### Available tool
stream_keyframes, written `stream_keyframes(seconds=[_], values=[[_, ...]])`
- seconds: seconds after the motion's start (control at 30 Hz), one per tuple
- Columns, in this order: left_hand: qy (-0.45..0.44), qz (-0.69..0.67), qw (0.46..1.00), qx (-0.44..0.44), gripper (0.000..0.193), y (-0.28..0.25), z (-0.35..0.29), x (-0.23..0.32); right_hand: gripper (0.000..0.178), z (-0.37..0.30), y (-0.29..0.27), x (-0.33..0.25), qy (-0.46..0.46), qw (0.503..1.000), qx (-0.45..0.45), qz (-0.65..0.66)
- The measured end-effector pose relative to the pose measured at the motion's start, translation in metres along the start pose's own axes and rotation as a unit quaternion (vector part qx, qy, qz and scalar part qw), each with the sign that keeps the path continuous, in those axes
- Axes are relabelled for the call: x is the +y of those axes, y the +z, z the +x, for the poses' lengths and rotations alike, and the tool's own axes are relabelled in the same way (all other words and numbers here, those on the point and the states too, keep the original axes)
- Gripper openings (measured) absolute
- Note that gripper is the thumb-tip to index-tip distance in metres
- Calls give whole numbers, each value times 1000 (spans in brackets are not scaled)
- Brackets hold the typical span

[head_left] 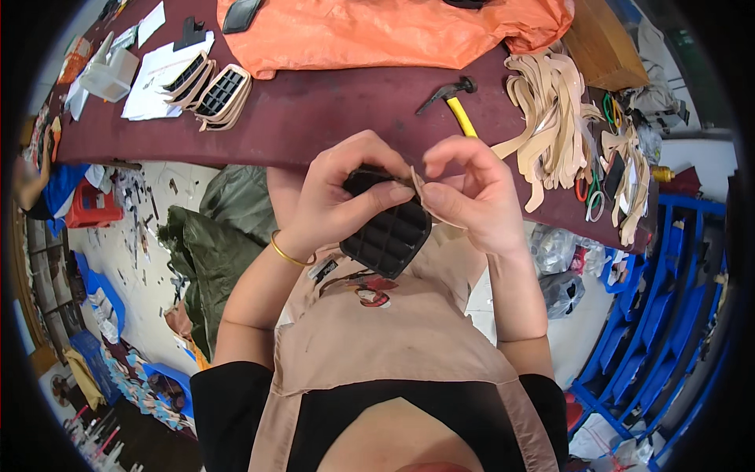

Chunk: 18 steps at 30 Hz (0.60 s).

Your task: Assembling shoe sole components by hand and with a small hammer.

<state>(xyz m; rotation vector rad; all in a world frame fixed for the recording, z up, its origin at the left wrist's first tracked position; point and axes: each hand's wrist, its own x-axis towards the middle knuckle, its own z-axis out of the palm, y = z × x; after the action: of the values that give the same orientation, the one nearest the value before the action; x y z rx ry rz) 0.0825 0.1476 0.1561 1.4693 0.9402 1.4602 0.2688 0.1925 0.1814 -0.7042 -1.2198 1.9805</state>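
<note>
My left hand (346, 185) grips a black plastic piece with a grid of square hollows (389, 240), held tilted in front of the apron just off the table's near edge. Its thumb lies across the upper part of the piece, with the fingers curled around the top. At the piece's upper right edge, the thumb of my right hand (476, 193) presses a thin beige strip (418, 186). The right index finger is bent and stands a little apart from the thumb. Part of the strip is hidden by my fingers.
On the dark red table (330, 110) lie a yellow-handled hammer (460, 114), a heap of beige strips (550, 110), scissors (591, 197) and beige-edged black grid pieces (224, 94). Behind them spreads an orange sheet (377, 39). Blue racks (653, 315) stand at right.
</note>
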Motion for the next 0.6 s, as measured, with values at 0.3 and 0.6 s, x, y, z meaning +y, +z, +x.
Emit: stream_keyframes(seconds=[0.3,0.6], values=[[-74,-47,996,-14,27,1,0,9,16,4,-8,-14,-68,973,-49,-215],[-81,-12,996,-30,20,2,-6,-3,7,10,3,-14,-35,948,-23,-317]])
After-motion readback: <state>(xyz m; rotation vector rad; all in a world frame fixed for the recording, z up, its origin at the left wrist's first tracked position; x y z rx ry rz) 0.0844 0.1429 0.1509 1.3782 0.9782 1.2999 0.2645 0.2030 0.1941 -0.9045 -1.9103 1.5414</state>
